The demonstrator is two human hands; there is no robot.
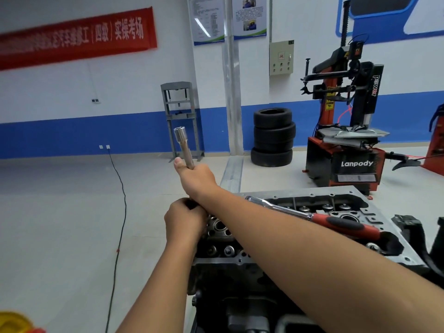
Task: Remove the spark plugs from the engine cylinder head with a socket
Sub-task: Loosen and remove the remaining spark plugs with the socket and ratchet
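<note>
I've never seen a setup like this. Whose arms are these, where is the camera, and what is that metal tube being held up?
There is no machine at work here: these are a person's two bare arms, filmed by a wide-angle camera worn on their head, looking forward and down. The right hand grips a long silver socket, the tube-shaped tool for reaching spark plugs, and holds it up with the open end on top. The left hand is curled round something small and dark at the edge of the engine cylinder head; I cannot tell what it is. A ratchet wrench with a red handle lies across the head. Behind stand stacked tyres and a tyre-changing machine.
</note>
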